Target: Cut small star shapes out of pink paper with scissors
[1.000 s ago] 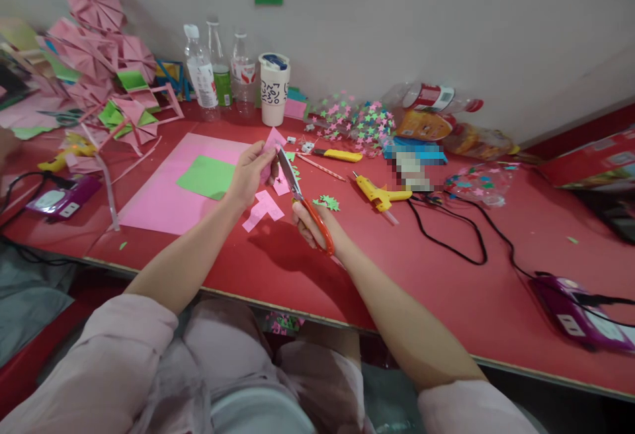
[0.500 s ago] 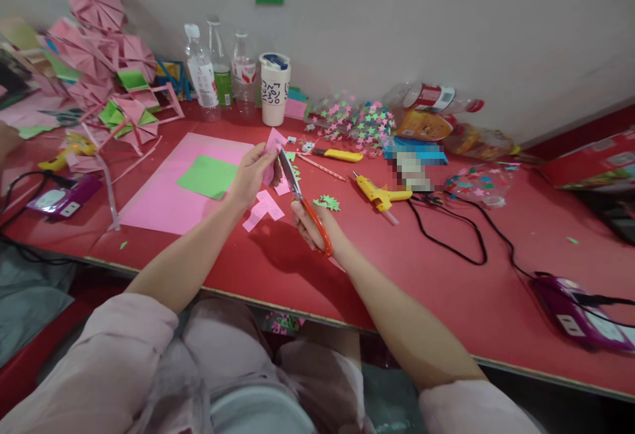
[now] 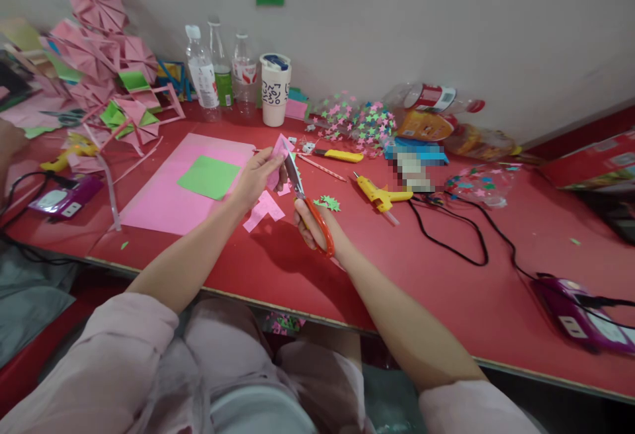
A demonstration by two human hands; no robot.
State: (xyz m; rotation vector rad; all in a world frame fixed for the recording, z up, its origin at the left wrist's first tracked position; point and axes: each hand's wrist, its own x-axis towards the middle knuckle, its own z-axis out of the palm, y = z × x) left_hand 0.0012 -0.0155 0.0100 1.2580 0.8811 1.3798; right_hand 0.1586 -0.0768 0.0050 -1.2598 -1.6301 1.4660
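Head view: since half a second ago the left hand [image 3: 258, 177] shifts slightly rightward, taking the pink paper piece [image 3: 281, 145] along with it, while the scissors [image 3: 299, 196] stay almost where they were — so the paper, not the blades, does the moving. Judgement: the piece is being re-set against the blades, cutting of small paper shapes being in hand. Left thumb and fingers pinch the piece, held above the table [image 3: 421, 295] with its pointed tip up; right hand [image 3: 306, 230] is wrapped around the orange-red handles. Blades overlap the piece's right edge in view (whether they bite into it, I cannot tell). Count: one pair of scissors in hand; one piece in the left fingers; one large pink sheet [image 3: 153, 204] with one green sheet [image 3: 209, 177] lying on it; one yellow cutter [image 3: 343, 155]; two yellow glue guns, one near right [image 3: 383, 194], one far left [image 3: 72, 153]; two purple power strips, right [image 3: 581, 315] and left [image 3: 64, 197]; three upright bottles [image 3: 203, 78] beside one cup [image 3: 274, 93]. Green stars [image 3: 328, 203] just beyond the right hand — heaped, count not readable. Pink scraps [image 3: 262, 209] below the left hand overlap, likewise uncounted.
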